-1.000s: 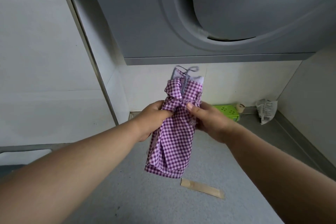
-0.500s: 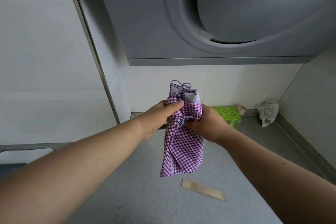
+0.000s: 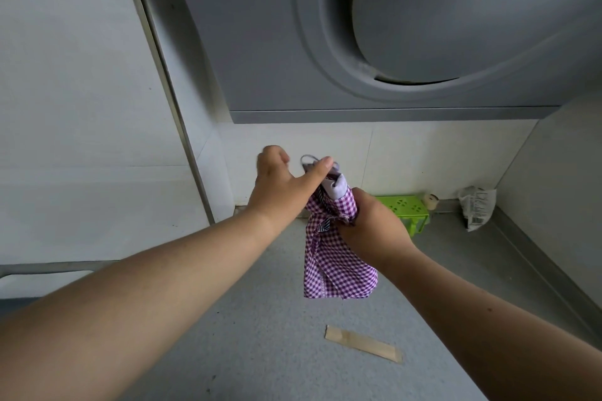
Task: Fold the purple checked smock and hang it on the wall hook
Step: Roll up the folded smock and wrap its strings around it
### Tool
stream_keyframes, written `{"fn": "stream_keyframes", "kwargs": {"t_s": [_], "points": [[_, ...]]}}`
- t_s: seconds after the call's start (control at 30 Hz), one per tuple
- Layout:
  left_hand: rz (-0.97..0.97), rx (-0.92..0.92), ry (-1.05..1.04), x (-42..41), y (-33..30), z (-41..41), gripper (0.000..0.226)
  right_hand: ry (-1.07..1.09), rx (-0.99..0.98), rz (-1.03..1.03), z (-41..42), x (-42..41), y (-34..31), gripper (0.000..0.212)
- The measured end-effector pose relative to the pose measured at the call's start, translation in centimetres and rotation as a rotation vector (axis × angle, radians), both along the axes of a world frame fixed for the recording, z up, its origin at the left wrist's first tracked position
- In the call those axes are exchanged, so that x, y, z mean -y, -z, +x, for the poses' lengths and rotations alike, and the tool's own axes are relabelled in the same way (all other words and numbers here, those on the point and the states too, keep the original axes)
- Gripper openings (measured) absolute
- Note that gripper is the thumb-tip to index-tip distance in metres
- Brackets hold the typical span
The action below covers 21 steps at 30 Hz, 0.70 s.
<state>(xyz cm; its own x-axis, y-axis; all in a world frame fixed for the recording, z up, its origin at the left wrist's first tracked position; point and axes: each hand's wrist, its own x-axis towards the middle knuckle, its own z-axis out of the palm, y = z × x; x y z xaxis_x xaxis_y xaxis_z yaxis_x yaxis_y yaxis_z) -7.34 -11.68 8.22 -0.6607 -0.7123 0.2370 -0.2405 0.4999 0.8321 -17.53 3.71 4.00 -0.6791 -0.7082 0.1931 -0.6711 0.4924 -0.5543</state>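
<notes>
Worktop (image 3: 260, 352): one grey surface under one grey hood (image 3: 358, 42).
Left hand (image 3: 280, 185): one; thumb extended against the smock's grey loop (image 3: 308, 158), other fingers curled; whether they pinch the loop cannot be told.
Smock (image 3: 332, 264): one purple checked bundle, hanging above worktop between both hands.
Right hand (image 3: 374, 225): one; fingers wrapped round bundle's upper part.
Loose items: one tan strip (image 3: 363, 343), one green box (image 3: 407, 210), one bag (image 3: 477, 210).

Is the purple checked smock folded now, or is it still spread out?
Folded: the purple checked cloth smock hangs as a narrow layered bundle, gripped by the right hand.
</notes>
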Motion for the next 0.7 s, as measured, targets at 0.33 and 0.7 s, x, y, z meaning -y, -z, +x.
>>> {"fn": "stream_keyframes", "kwargs": {"t_s": [0.33,0.7], "points": [[-0.053,0.120,0.131,0.5,-1.6,-0.5,0.029,0.043,-0.102,0.007,-0.2,0.2,0.3,0.022],[0.554,-0.036,0.179,1.4,-3.4,-1.1,0.026,0.012,0.016,0.027,0.2,0.0,1.8,0.035]]}}
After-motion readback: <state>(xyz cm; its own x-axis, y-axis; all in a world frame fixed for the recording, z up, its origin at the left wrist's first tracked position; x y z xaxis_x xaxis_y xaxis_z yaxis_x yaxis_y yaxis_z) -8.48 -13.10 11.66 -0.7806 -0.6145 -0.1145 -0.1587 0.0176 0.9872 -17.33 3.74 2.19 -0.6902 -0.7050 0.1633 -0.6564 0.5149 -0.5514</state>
